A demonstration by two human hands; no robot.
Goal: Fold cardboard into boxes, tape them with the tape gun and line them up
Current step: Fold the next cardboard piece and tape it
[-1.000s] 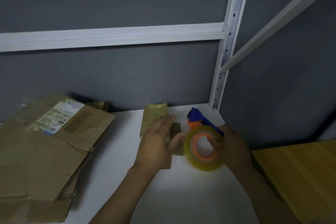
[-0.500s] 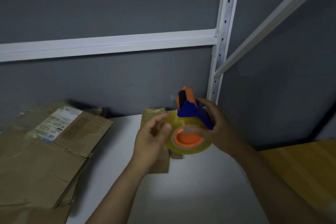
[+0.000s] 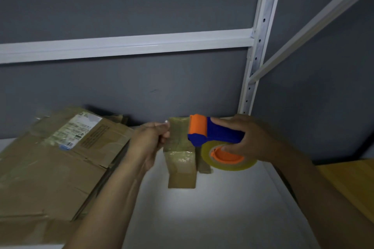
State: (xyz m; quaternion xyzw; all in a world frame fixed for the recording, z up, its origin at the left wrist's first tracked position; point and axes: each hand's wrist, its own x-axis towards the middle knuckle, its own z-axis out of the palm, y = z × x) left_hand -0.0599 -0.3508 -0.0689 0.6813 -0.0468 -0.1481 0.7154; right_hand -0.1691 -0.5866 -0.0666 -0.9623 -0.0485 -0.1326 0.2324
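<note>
We have 1 view, worn on the person's head, facing forward and down across the flat white tabletop (image 3: 212, 218) toward the grey wall (image 3: 121, 2) and white metal shelf frame (image 3: 125, 43). It sits close: left hand (image 3: 147, 143), right hand (image 3: 249, 139) and blue-and-orange plastic tape gun (image 3: 214, 134) fill the lower middle.

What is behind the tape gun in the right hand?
A small taped cardboard box on the white table, beside a narrower cardboard piece. The tape gun covers that piece's upper part.
</note>
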